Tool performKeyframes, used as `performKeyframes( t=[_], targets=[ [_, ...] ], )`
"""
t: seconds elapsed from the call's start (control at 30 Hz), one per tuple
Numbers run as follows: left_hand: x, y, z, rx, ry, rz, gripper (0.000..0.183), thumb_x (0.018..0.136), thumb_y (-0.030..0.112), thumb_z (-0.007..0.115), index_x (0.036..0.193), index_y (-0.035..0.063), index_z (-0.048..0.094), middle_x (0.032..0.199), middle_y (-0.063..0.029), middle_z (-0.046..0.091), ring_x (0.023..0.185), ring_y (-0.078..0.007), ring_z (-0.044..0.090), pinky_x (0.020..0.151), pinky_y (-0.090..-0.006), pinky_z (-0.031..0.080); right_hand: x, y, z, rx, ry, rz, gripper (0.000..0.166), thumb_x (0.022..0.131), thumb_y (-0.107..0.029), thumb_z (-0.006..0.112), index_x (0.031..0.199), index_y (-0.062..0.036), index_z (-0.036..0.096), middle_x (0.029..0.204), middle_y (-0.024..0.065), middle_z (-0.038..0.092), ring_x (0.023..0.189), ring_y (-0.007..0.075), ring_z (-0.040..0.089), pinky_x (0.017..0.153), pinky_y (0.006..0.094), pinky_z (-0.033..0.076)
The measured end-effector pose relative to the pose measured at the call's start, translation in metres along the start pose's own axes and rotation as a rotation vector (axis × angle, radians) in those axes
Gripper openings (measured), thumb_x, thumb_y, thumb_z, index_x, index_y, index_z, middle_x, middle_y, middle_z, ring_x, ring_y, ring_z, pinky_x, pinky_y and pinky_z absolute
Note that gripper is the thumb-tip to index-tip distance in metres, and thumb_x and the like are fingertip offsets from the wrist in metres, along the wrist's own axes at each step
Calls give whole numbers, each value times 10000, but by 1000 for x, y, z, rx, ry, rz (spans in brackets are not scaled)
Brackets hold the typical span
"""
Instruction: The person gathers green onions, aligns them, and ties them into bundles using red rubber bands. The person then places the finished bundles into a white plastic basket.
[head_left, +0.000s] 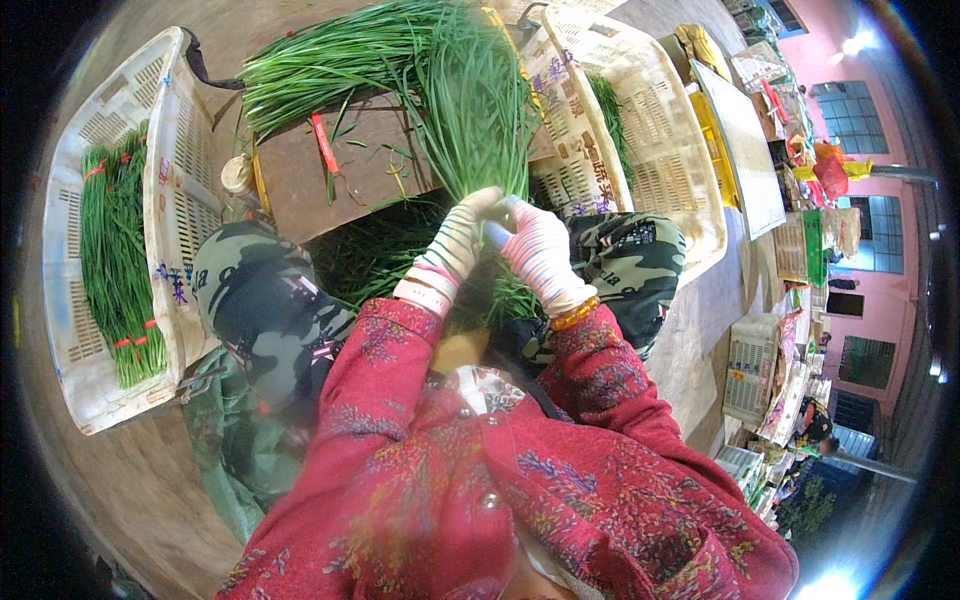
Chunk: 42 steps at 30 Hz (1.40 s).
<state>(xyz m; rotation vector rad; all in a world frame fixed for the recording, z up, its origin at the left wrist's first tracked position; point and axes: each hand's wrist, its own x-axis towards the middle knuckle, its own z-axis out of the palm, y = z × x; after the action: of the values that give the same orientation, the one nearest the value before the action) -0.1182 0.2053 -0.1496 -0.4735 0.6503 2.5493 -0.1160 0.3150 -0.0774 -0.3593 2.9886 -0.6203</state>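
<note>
Both hands wear knitted gloves with coloured stripes. My left hand grips the lower ends of a bunch of long green chive-like leaves. My right hand is beside it, thumb and fingers pinching at the same ends; exactly what those fingertips hold is partly hidden. The bunch fans away from me across a brown board. More of these leaves lie sideways on the board's far side. Nearer, a red strip rests among loose scraps. Leafy trimmings show in the dark space between my knees.
To the left, a white plastic crate contains leaf bundles tied with red bands. Another crate stands to the right with some greens inside. Beyond it are a white panel and stacked goods. A small round container sits by the board's left edge.
</note>
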Motion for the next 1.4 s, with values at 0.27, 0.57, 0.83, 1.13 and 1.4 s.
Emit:
performKeyframes(
  t=[0.27,0.57,0.83,1.13,1.4],
  targets=[
    [10,-6,-10,97,16,42,247,897,313,624,972,83,677,866,-46,670,746,-157,617,707,-321,505,-19,-7,-15,183,-122,-393,169,761,-158,715,911,-97,665,774,133,659,713,327,644,645,387,511],
    [7,2,-10,111,-33,11,309,903,346,618,1019,63,660,878,-53,685,697,-153,634,620,-280,526,-54,26,-88,232,-830,-75,314,793,-114,695,1089,-56,607,922,80,649,885,175,623,834,307,488],
    [-24,24,4,196,-217,53,367,864,297,673,1144,66,618,1066,-76,661,905,-162,641,764,-280,509,54,9,-47,-585,-8,-887,608,759,-183,633,1344,-168,465,1364,130,452,1269,303,431,1095,495,299],
    [-56,84,10,892,-652,52,165,778,158,664,913,119,577,895,-9,568,897,-128,534,779,-288,435,61,-39,-86,-415,-162,-1184,658,731,-112,593,1370,-152,440,1208,95,546,1149,281,531,1030,464,378],
    [-84,136,31,1278,-327,-100,415,780,336,757,1045,45,624,672,-4,599,572,-107,531,528,-277,427,76,-29,-89,-412,-203,-933,694,656,-43,657,1322,-103,473,803,110,593,758,318,602,679,429,474]
  ],
)
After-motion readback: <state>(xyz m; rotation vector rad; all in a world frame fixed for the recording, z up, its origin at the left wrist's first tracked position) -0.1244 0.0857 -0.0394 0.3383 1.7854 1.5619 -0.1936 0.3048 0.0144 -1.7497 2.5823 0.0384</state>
